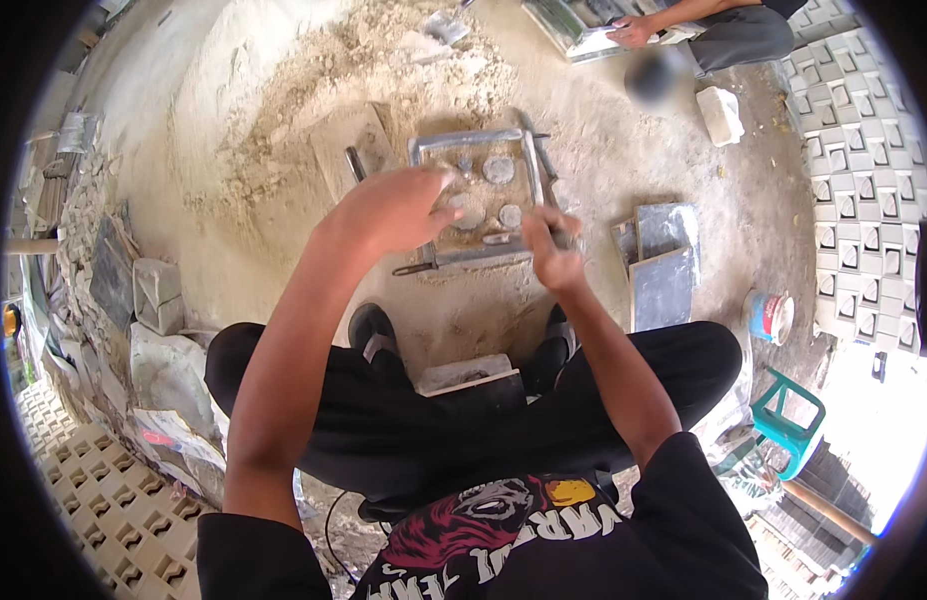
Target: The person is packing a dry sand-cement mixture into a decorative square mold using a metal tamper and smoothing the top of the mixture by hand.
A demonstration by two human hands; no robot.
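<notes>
A rectangular mould frame (pixel 480 256) of grey bars lies on the sandy floor in front of me. Inside it are round grey discs (pixel 498 169) of different sizes, set on pale material. My left hand (pixel 408 205) hovers over the frame's left side, slightly blurred, with thumb and fingers apart; its fingertips hide part of the inside. My right hand (pixel 555 248) is closed at the near right corner around a dark-handled tool (pixel 560 238). The tool's working end cannot be made out clearly. A metal rod or handle (pixel 355 164) lies on a flat board beyond my left hand.
Loose sand (pixel 373 75) is heaped beyond the frame. Dark flat slabs (pixel 661 290) and a paint bucket (pixel 769 316) stand to the right, near a green stool (pixel 788 420). Stacked patterned blocks (pixel 863 190) line the right. At the far right a co-worker's hand (pixel 633 30) touches another mould.
</notes>
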